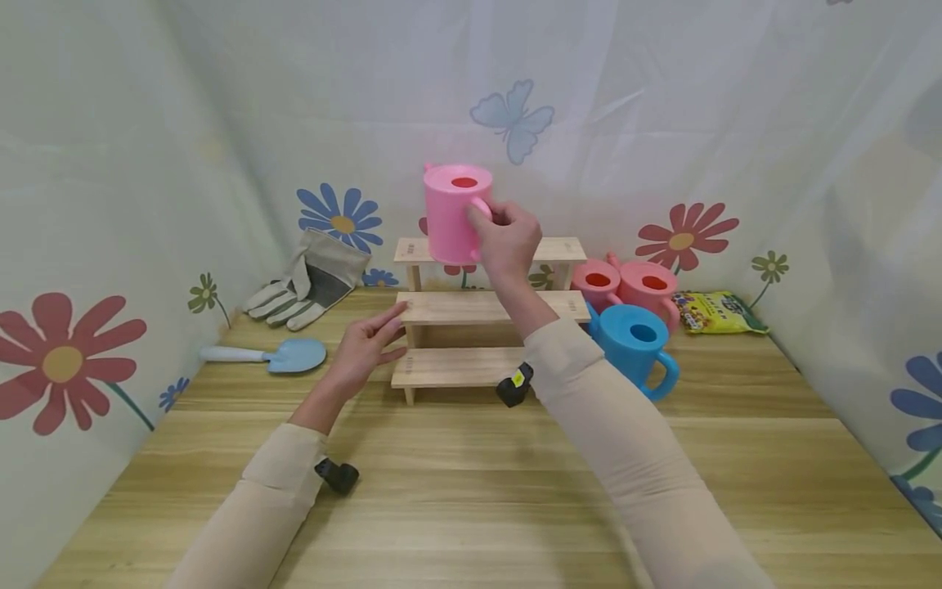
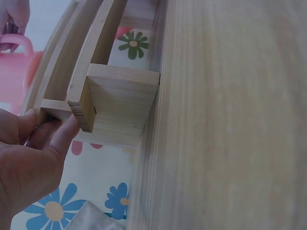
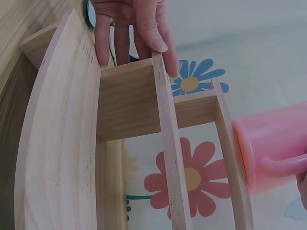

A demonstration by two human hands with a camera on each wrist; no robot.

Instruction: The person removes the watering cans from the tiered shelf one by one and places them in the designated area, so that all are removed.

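My right hand (image 1: 509, 241) grips the handle of a pink watering can (image 1: 447, 219) and holds it upright at the left part of the top board of a three-step wooden stand (image 1: 459, 307). In the right wrist view the can's base (image 3: 243, 153) appears to meet that board. At the stand's left end, my left hand (image 1: 361, 353) pinches the end of the middle board, its thumb on top; the right wrist view shows this hand (image 3: 129, 24) with fingers against the stand's side.
Right of the stand are two pink watering cans (image 1: 653, 276) and a blue one (image 1: 631, 342), beside a yellow bag (image 1: 717, 312). Gardening gloves (image 1: 312, 278) and a trowel (image 1: 294, 357) lie at the left. A flower-printed curtain (image 1: 589, 147) encloses the wooden table (image 1: 441, 507).
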